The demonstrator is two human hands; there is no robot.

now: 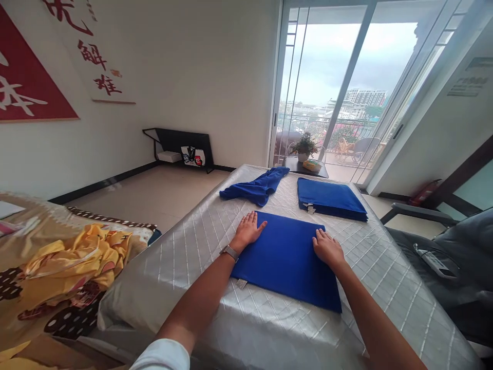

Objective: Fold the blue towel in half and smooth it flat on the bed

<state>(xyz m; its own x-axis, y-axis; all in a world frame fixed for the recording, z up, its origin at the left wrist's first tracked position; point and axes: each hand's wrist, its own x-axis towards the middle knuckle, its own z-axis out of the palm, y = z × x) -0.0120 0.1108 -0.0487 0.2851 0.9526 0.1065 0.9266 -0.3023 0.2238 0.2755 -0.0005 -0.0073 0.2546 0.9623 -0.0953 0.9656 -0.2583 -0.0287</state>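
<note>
A folded blue cloth [285,259] lies flat on the silver quilted mattress [185,257], a small white tag showing at its near left edge. My left hand [249,229] rests on the cloth's far left corner, fingers stretched out and thumb spread. On the far right edge lies my right hand [327,246], its fingers extended over the fabric. Behind and to the right sits a neat stack of folded blue cloths [331,198], also with a white tag. A crumpled blue cloth [256,187] lies loose behind my left hand.
A bed with rumpled yellow clothes [88,254] stands on the left. To the right is a black armchair [462,257] holding a white power strip-like object [435,261]. A small table with a potted plant [305,146] stands beyond the mattress, before the glass sliding door [327,67].
</note>
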